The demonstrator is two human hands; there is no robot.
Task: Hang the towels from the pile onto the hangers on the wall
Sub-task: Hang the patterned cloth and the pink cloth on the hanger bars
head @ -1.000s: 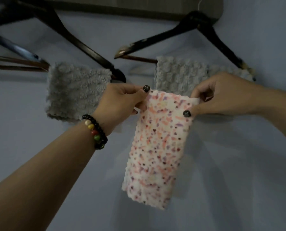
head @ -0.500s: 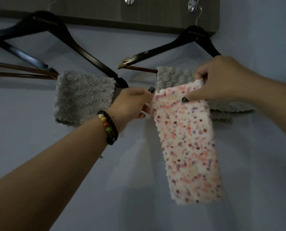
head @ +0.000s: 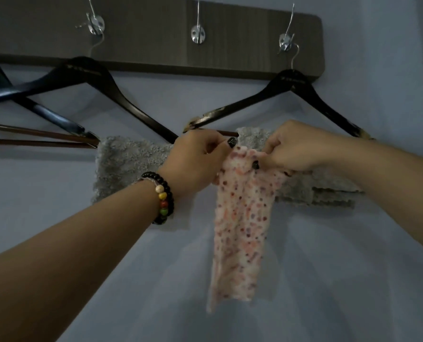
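— What are the hands doing?

— The left hand point(head: 195, 164) and right hand point(head: 294, 149) each pinch a top corner of the speckled towel point(head: 240, 225), bunched between them just below the bar of the right hanger point(head: 289, 95).

— How to hang it well?

— I'd feed the top edge over the free stretch of bar, left of the grey towel point(head: 329, 188) already draped there (the bar's near end is chipped, so mind snags).

— And its lie?

— Long axis vertical, free end pointing down against the wall point(head: 353, 267).
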